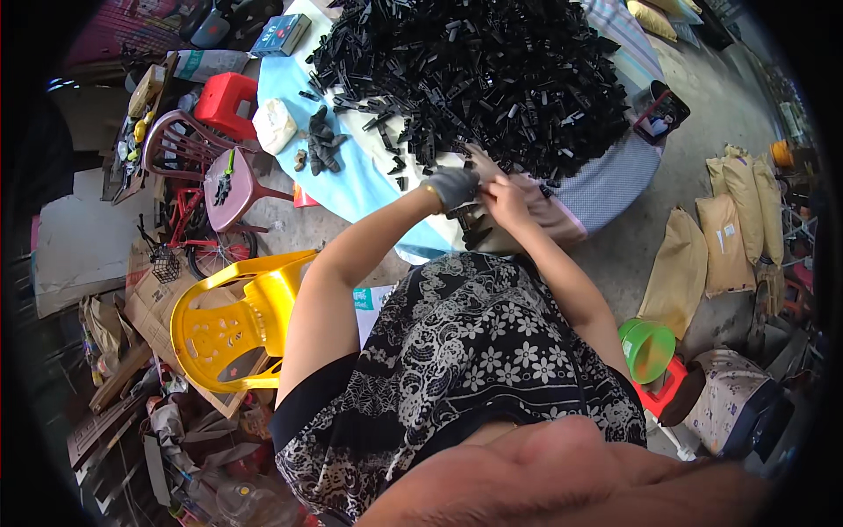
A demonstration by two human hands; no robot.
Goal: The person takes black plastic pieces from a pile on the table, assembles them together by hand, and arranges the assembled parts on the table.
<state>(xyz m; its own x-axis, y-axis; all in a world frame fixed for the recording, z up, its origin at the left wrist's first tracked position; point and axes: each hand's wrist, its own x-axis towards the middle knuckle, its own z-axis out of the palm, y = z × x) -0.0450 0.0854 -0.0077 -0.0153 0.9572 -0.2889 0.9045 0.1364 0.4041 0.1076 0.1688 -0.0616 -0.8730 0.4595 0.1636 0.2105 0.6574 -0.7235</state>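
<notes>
A heap of small black plastic clip-like pieces (474, 79) covers much of a cloth-draped round table (351, 198). At the heap's near edge my two hands meet, close together. My left hand (457, 186) wears a grey glove and has its fingers closed. Bare and pinched, my right hand (506, 202) touches it from the right. Whatever lies between the fingers is too small and covered to make out. Several loose black pieces (386, 132) lie on the pale cloth to the left of the heap, and a few more (475, 234) sit just below my hands.
Left on the table are a dark glove (323, 142), a white crumpled bag (275, 126) and a blue box (281, 35). A phone (660, 116) stands at the right edge. Yellow (237, 325) and pink (230, 189) chairs stand left; sacks (724, 246) and a green tub (648, 350) right.
</notes>
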